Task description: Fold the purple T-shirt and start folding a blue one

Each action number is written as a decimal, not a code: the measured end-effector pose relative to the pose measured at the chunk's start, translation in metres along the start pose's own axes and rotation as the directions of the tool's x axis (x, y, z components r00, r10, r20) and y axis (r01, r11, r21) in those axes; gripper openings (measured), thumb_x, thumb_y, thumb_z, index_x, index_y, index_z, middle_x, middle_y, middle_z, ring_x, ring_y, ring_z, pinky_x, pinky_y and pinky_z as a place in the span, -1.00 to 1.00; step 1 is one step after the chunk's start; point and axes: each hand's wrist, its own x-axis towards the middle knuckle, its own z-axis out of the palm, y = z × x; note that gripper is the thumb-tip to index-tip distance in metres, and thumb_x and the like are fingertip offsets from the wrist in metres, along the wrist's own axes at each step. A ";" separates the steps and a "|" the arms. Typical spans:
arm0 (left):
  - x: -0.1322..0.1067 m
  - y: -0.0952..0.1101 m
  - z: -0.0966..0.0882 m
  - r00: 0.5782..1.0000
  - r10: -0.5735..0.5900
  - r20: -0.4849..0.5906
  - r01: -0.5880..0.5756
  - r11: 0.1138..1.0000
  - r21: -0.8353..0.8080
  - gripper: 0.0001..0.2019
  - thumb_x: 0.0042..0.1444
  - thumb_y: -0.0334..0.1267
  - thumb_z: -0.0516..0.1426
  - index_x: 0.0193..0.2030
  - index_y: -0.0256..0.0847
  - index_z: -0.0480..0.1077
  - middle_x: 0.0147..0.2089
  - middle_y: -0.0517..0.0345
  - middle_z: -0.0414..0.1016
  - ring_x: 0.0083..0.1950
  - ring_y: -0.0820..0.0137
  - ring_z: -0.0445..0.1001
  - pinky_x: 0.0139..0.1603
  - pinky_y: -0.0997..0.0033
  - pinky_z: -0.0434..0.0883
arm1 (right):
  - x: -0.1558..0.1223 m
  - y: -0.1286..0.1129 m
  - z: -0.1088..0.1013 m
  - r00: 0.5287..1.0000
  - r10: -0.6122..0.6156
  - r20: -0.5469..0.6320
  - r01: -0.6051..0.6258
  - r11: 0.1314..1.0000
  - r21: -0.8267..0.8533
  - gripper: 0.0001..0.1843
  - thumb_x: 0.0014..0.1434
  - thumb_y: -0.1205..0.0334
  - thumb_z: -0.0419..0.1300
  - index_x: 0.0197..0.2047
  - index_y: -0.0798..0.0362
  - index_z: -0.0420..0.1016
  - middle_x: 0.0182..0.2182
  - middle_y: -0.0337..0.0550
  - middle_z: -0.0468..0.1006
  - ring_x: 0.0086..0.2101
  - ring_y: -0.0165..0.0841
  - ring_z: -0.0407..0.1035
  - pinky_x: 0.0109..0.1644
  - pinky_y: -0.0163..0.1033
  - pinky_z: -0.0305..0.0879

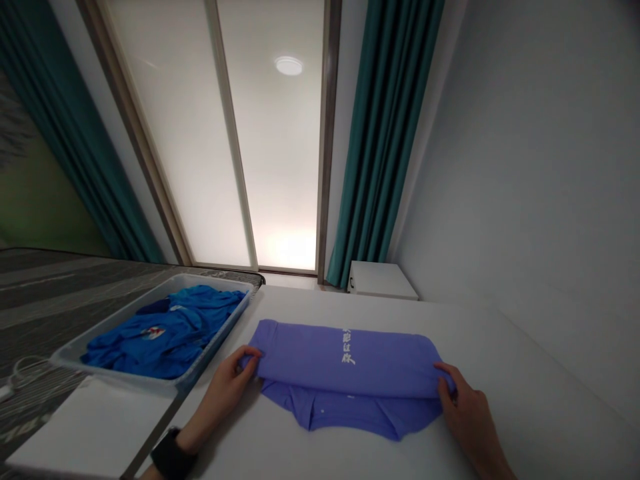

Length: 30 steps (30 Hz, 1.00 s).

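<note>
A purple T-shirt (310, 357) lies on the white table, its lower part folded over toward me and its neckline showing at the near side. White lettering runs down the middle of the folded layer. My left hand (233, 377) pinches the left edge of the fold between thumb and fingers, with a black watch on that wrist. At the opposite edge my right hand (463, 403) grips the right corner of the fold, fingers on top. Part of each thumb is hidden by the cloth or fingers.
Left of the shirt stands a clear plastic bin (117, 378) holding blue clothes (165, 333). A white board or box (95, 427) is in front of it. The white table (300, 303) reaches the wall at right. Beyond are a white cabinet (383, 280), teal curtains (385, 133) and frosted doors (275, 167).
</note>
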 end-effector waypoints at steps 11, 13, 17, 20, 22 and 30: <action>-0.025 0.012 -0.014 0.956 0.113 0.271 -0.190 0.942 0.278 -0.69 0.05 -0.08 0.17 -0.09 -0.06 0.56 -0.25 0.07 0.54 -0.21 0.20 0.46 -0.05 0.20 0.34 | -0.011 0.006 0.007 0.986 0.046 0.162 -0.024 0.991 -0.134 -0.38 0.23 -0.13 -0.18 0.13 0.04 0.39 -0.30 0.01 0.65 -0.30 -0.08 0.53 -0.08 0.04 0.27; -0.025 0.011 -0.013 0.954 0.104 0.281 -0.188 0.938 0.290 -0.69 0.06 -0.09 0.16 -0.07 -0.04 0.56 -0.26 0.06 0.53 -0.20 0.19 0.45 -0.05 0.19 0.34 | -0.014 0.002 0.006 0.984 0.063 0.168 -0.040 0.990 -0.136 -0.36 0.24 -0.14 -0.20 0.16 0.04 0.36 -0.36 -0.02 0.64 -0.35 -0.08 0.52 -0.08 0.06 0.27; -0.023 0.004 -0.010 0.956 0.085 0.282 -0.169 0.942 0.290 -0.69 0.07 -0.07 0.13 -0.11 -0.05 0.58 -0.30 0.05 0.53 -0.25 0.19 0.44 -0.12 0.20 0.35 | -0.019 -0.008 0.003 0.985 0.088 0.150 -0.080 0.995 -0.056 -0.45 0.23 -0.12 -0.18 0.00 -0.01 0.44 -0.43 -0.10 0.60 -0.42 -0.14 0.50 -0.18 -0.03 0.33; -0.021 -0.001 -0.008 0.962 0.088 0.258 -0.157 0.953 0.259 -0.70 0.06 -0.06 0.13 -0.17 -0.09 0.59 -0.32 0.04 0.53 -0.28 0.19 0.45 -0.17 0.24 0.37 | -0.022 -0.017 -0.001 0.993 0.093 0.075 -0.094 0.996 0.011 -0.55 0.21 -0.10 -0.12 -0.17 -0.04 0.46 -0.37 -0.08 0.59 -0.40 -0.20 0.49 -0.26 -0.13 0.35; -0.020 -0.003 -0.008 0.965 0.093 0.245 -0.152 0.960 0.234 -0.72 0.05 -0.06 0.14 -0.20 -0.09 0.59 -0.30 0.04 0.55 -0.28 0.20 0.46 -0.18 0.26 0.38 | -0.023 -0.023 -0.005 0.996 0.089 0.015 -0.089 0.995 0.044 -0.59 0.19 -0.09 -0.09 -0.22 -0.04 0.46 -0.34 -0.07 0.60 -0.39 -0.22 0.48 -0.28 -0.16 0.35; -0.018 -0.004 -0.005 0.961 0.102 0.257 -0.163 0.960 0.228 -0.70 0.07 -0.04 0.11 -0.21 -0.14 0.57 -0.35 0.07 0.55 -0.32 0.23 0.48 -0.23 0.31 0.37 | -0.023 -0.025 -0.013 0.960 0.242 0.140 -0.274 0.917 0.289 -0.58 0.06 -0.16 0.02 -0.25 -0.02 0.47 -0.55 -0.16 0.56 -0.49 -0.21 0.49 -0.33 -0.16 0.37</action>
